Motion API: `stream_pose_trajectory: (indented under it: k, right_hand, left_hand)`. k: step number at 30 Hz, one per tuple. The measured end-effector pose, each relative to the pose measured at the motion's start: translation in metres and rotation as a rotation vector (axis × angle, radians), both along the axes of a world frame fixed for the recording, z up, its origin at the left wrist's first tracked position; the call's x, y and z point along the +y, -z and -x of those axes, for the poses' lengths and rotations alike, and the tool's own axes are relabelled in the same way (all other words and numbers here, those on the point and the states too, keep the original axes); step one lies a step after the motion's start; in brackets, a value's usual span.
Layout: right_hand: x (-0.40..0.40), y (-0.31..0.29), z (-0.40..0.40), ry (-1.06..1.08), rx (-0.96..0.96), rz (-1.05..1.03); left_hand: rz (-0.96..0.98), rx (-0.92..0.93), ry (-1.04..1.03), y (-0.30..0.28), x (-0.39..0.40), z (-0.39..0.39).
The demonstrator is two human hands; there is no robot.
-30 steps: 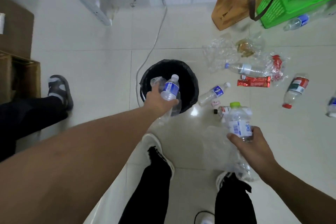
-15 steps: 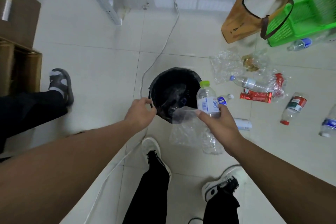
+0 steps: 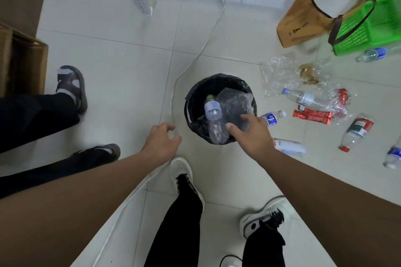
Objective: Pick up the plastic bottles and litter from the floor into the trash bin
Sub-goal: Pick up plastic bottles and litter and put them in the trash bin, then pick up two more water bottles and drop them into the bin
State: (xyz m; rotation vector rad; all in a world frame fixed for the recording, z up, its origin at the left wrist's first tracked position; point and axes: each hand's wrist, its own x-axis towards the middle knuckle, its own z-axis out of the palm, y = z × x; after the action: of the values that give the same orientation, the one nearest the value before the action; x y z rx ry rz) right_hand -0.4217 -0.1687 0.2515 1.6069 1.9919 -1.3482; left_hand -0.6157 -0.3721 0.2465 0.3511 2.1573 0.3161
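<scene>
Seen from above, a black-lined trash bin (image 3: 221,84) stands on a pale tiled floor (image 3: 121,67). Inside it lie a clear plastic bottle (image 3: 213,119) and crumpled clear plastic (image 3: 235,102). The right hand (image 3: 252,134) hovers over the bin's near rim, fingers spread and holding nothing. The left hand (image 3: 161,141) hangs just left of the bin, fingers loosely curled and empty. More bottles (image 3: 355,130), clear wrap (image 3: 277,73) and a red wrapper (image 3: 312,116) lie scattered on the floor to the right, near a green basket (image 3: 368,28).

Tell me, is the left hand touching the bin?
Apart. The head view shows bare floor between the left hand and the bin.
</scene>
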Motion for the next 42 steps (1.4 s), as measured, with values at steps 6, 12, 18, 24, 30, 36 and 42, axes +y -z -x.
stream_pose_trajectory:
  k: [6,12,18,24,30,36,42]
  right_hand:
    - [0.003,-0.011,-0.027,-0.002,0.007,-0.006]
    - [0.012,-0.026,-0.08,0.072,-0.021,-0.005]
    - [0.029,-0.036,-0.157,0.189,-0.007,0.031]
    - [0.047,-0.041,-0.243,0.298,-0.039,0.053]
    - [0.06,-0.043,-0.336,0.385,-0.066,0.067]
    - [0.066,-0.041,-0.413,0.467,-0.083,0.09]
    - [0.074,-0.044,-0.459,0.471,-0.079,0.117]
  left_hand:
    - [-0.043,-0.006,0.03,-0.014,0.02,-0.001]
    - [-0.088,-0.021,0.068,-0.027,0.05,-0.029]
    - [-0.106,-0.045,0.146,-0.029,0.083,-0.074]
    - [-0.127,-0.045,0.244,-0.029,0.123,-0.131]
    - [-0.055,-0.072,0.328,-0.019,0.164,-0.196]
    - [-0.057,-0.047,0.418,-0.011,0.197,-0.26]
    - [-0.079,-0.056,0.348,-0.019,0.225,-0.312]
